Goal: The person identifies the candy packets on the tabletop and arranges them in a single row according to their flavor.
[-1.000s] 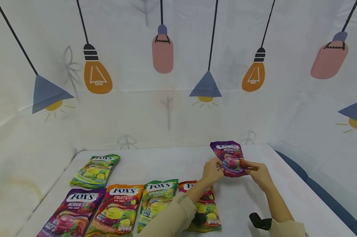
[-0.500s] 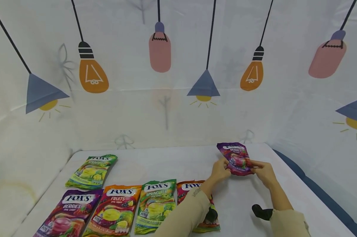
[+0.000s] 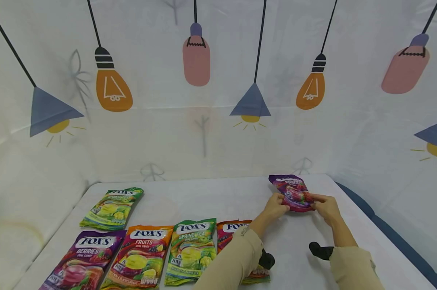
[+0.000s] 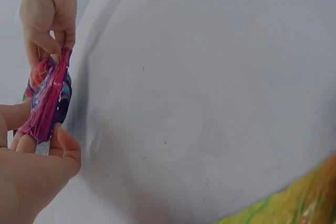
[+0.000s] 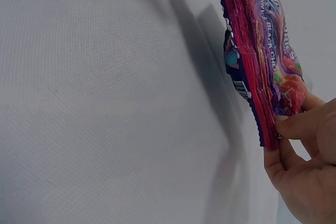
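Observation:
A purple bag of berry candy (image 3: 294,194) is held between both hands over the far right of the white table, its printed front facing up and toward me. My left hand (image 3: 275,208) pinches its lower left corner. On the other side, my right hand (image 3: 325,208) pinches the lower right edge between thumb and fingers. The left wrist view shows the candy bag (image 4: 50,95) edge-on with both hands on it. In the right wrist view, the crimped bottom seam of the bag (image 5: 252,66) runs down to the right thumb and fingers.
Along the front lie a purple berries bag (image 3: 84,259), an orange fruits bag (image 3: 140,255), a green spring tea bag (image 3: 190,251) and a red-orange bag (image 3: 227,233) partly under the left sleeve. Another green bag (image 3: 113,208) lies behind them, left. Patterned cloth (image 3: 218,141) hangs behind the table.
Both hands have carried the purple candy bag to the right and slightly tipped it back, lower toward the table. The other bags stay where they were.

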The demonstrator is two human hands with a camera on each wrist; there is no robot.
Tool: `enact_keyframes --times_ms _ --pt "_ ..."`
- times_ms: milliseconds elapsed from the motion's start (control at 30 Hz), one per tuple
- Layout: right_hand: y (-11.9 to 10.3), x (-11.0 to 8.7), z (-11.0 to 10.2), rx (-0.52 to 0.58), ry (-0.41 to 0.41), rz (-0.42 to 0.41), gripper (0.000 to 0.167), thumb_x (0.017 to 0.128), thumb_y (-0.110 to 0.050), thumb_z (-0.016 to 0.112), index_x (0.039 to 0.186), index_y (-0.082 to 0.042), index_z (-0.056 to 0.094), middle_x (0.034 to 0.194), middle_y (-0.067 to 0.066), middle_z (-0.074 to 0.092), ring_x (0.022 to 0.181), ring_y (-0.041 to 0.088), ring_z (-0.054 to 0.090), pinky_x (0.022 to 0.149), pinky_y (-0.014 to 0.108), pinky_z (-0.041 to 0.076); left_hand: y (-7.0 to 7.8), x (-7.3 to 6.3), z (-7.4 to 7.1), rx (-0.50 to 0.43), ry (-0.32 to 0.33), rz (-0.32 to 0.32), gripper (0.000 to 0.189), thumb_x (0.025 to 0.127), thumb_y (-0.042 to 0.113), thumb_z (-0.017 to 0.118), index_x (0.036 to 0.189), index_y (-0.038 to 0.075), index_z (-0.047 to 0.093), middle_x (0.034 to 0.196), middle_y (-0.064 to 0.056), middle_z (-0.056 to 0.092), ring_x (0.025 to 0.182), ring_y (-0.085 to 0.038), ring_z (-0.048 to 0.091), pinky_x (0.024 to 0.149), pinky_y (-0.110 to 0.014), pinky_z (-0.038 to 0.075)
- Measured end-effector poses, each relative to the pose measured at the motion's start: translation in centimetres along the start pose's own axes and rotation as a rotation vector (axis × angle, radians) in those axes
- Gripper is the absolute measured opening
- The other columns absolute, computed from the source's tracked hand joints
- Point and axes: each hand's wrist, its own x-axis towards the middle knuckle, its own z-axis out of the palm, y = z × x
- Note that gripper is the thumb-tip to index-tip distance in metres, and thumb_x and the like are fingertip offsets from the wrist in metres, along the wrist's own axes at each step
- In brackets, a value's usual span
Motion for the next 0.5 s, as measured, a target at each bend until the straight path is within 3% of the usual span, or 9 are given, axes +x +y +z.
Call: enact_keyframes --times_ms 233,300,367,500 --pt "0.1 0.21 0.06 -0.011 0.017 0.021 0.048 0.081 0.011 0.048 0.129 0.011 0.045 0.134 0.037 0.039 0.12 0.044 0.037 0.07 0.02 0.041 -0.35 0.29 0.25 -0.114 -0.017 -0.099 0.037 0.086 0.0 0.064 0.121 0.001 0.053 0.127 -0.019 0.057 0.096 -0.021 0.059 0.072 -0.038 0.053" --pt "0.19 0.22 0.1 -0.008 0.038 0.029 0.048 0.081 0.01 0.048 0.129 0.011 0.045 0.134 0.037 0.039 0.12 0.043 0.036 0.07 0.02 0.04 -0.36 0.37 0.32 -0.126 -0.029 -0.08 0.042 0.086 0.0 0.064 0.126 -0.001 0.051 0.127 -0.019 0.056 0.098 -0.022 0.06 0.073 -0.038 0.054" --pt "0.25 0.14 0.16 -0.011 0.059 0.039 0.047 0.083 0.008 0.048 0.13 0.01 0.045 0.134 0.036 0.039 0.12 0.042 0.035 0.068 0.02 0.038 -0.37 0.35 0.37 -0.03 -0.025 -0.018 0.048 0.085 0.003 0.065 0.13 -0.002 0.049 0.126 -0.017 0.058 0.103 -0.023 0.06 0.081 -0.036 0.052" --pt "0.35 -0.13 0.32 -0.032 0.101 0.056 0.046 0.084 0.006 0.049 0.13 0.011 0.046 0.132 0.035 0.041 0.123 0.043 0.034 0.076 0.03 0.04 -0.63 -0.03 0.43 0.362 0.026 0.144 0.048 0.079 0.01 0.067 0.125 0.0 0.056 0.116 -0.011 0.064 0.103 -0.021 0.06 0.088 -0.026 0.047"
